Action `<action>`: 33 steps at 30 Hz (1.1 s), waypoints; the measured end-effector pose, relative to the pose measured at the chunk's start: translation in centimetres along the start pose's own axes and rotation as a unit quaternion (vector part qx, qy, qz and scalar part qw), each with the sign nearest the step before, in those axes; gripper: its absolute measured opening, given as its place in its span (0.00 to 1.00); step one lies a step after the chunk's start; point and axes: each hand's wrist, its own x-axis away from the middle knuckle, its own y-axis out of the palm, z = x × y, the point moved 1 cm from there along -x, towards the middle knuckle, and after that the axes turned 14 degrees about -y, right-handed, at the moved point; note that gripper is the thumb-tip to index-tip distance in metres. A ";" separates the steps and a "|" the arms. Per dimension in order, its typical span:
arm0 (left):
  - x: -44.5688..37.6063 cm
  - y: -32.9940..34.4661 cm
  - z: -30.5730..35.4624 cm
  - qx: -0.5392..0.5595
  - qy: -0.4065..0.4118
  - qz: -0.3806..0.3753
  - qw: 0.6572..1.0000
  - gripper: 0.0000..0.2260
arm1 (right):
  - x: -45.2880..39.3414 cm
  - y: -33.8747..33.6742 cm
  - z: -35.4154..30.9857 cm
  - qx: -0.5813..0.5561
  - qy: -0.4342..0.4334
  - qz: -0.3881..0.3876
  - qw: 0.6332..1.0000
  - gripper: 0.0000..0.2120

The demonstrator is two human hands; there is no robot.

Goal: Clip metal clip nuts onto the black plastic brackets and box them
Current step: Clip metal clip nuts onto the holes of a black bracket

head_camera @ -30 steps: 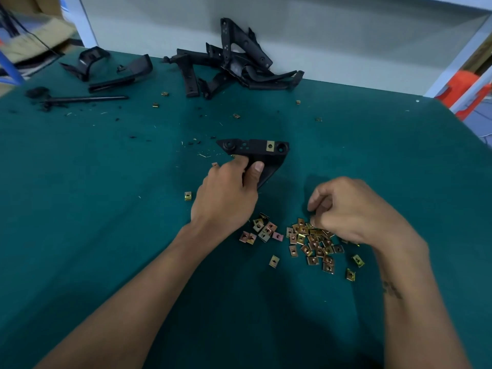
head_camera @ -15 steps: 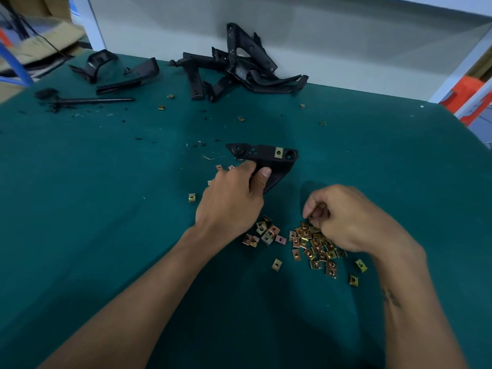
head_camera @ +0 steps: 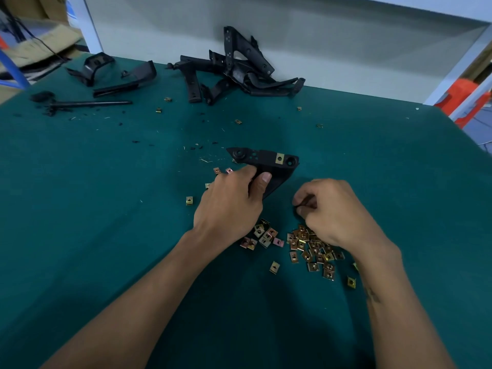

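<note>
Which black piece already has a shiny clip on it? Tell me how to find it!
Look at the middle of the green table, just in front of the pile of black brackets by the wall. The left hand grips one black bracket there. Only it wears a gold clip nut, near its right end.

Work surface: table (head_camera: 93, 235) covered in dark teal cloth, filling most of the view; small dark flecks and pale slivers scattered toward its far left corner.
Backing: plain pale grey wall panel (head_camera: 346, 43) running along the table's far edge, evenly lit.
Right side: white metal upright (head_camera: 458, 62) slanting past the far right corner, with an orange plastic object (head_camera: 464, 98) behind it.
Left side: white post (head_camera: 91, 27) at the far left corner; flattened brown cardboard (head_camera: 40, 46), dark cables and a blue bar (head_camera: 14, 70) beyond it.
</note>
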 end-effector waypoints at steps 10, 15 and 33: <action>0.1 0.1 0.0 0.001 0.008 0.003 1.000 0.19 | 0.0 0.1 0.6 -0.005 -0.007 -0.019 1.000 0.13; 0.1 0.1 0.0 -0.005 0.006 0.006 1.000 0.19 | 0.0 0.1 1.2 -0.050 -0.012 -0.019 0.998 0.15; 0.3 0.0 0.3 -0.020 0.009 0.010 1.000 0.19 | -0.4 1.2 0.7 -0.029 -0.068 0.043 0.996 0.12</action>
